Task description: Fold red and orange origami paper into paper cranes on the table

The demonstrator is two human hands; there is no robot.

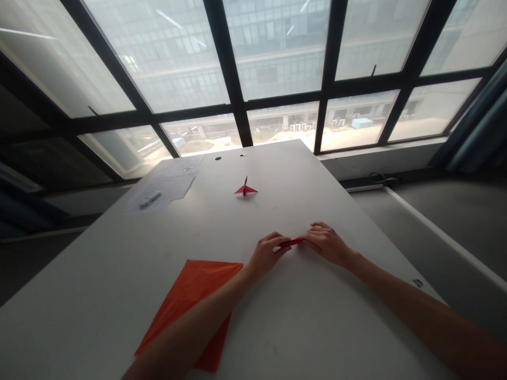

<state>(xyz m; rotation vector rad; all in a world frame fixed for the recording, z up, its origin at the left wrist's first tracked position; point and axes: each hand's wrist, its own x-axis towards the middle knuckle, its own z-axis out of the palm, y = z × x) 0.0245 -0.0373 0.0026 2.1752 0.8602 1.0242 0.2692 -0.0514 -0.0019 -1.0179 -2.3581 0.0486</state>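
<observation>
A narrow folded red paper strip [292, 242] lies across the gap between the two hands, its long axis running roughly sideways, and both the left hand [268, 255] and the right hand [327, 244] are closed on it, pinching its ends. Ahead on the white surface [301, 322] stands a red paper crane [245, 187], with nothing between it and the hands. The left forearm [190, 327] crosses above an orange paper sheet [190, 301]; printed papers [162, 192] and a marker [149, 199] lie farther left.

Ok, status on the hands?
Left hand and right hand pinching folded red paper between them. Orange paper sheet beside left hand. Red origami crane farther up the white table.
</observation>
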